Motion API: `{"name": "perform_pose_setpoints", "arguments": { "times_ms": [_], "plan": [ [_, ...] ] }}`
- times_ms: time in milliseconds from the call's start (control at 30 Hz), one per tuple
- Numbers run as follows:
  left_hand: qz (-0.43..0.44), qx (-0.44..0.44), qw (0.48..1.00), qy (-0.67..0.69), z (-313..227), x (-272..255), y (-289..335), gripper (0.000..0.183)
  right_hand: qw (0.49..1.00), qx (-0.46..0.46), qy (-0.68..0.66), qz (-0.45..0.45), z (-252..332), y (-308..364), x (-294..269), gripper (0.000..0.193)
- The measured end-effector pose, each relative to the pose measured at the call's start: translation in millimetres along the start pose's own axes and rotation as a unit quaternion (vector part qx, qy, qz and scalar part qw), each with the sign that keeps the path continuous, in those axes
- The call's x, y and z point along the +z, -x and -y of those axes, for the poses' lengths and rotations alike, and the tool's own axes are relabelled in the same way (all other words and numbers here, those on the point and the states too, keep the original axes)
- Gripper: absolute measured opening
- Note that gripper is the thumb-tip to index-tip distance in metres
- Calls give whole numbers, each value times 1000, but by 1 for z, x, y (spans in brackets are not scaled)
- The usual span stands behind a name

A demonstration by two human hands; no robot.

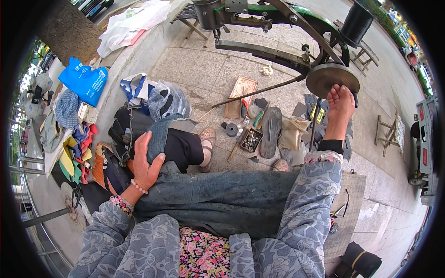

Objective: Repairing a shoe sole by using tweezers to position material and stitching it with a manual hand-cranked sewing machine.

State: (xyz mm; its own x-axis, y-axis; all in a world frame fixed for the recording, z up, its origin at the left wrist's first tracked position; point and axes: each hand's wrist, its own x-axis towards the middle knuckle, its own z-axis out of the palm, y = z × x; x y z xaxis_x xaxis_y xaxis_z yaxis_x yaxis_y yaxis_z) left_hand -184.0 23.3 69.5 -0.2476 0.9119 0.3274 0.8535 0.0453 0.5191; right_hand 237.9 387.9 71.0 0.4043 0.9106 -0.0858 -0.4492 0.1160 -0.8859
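Observation:
My left hand (147,166) lies on my left knee, fingers spread, over the blue denim patch (160,134) of a dark cloth covering. A beaded bracelet circles that wrist. Across my lap stretches a worn dark denim apron (218,190). At the upper right, my right hand (340,109) is closed at the edge of a round metal hand wheel (327,79), fingertips curled against it. A black handle (356,98) shows beside that hand, partly hidden. The wheel belongs to a hand-cranked sewing machine (273,53) with a long arm. A black thread spool (356,24) stands on top.
On the pavement ahead lie a dark shoe sole (271,133), a small box of metal bits (251,140), a tape roll (231,129) and a board (240,95). Bags and coloured cloths (76,153) pile up at left. A wooden stool (389,132) stands right, near a parked vehicle (429,148).

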Motion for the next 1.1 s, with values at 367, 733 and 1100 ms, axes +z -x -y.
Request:
{"name": "perform_pose_setpoints", "arguments": {
  "times_ms": [367,733,1100],
  "plan": [
    [5,-4,1000,-9,-2,0,0,64,1000,-3,-2,13,-1,-1,-1,8],
    [1,3,1000,-14,0,1,-1,63,1000,1,3,-7,-3,-3,5,8],
    [2,6,1000,-4,0,2,0,63,1000,2,1,-12,-3,-3,3,8]
  ]
}}
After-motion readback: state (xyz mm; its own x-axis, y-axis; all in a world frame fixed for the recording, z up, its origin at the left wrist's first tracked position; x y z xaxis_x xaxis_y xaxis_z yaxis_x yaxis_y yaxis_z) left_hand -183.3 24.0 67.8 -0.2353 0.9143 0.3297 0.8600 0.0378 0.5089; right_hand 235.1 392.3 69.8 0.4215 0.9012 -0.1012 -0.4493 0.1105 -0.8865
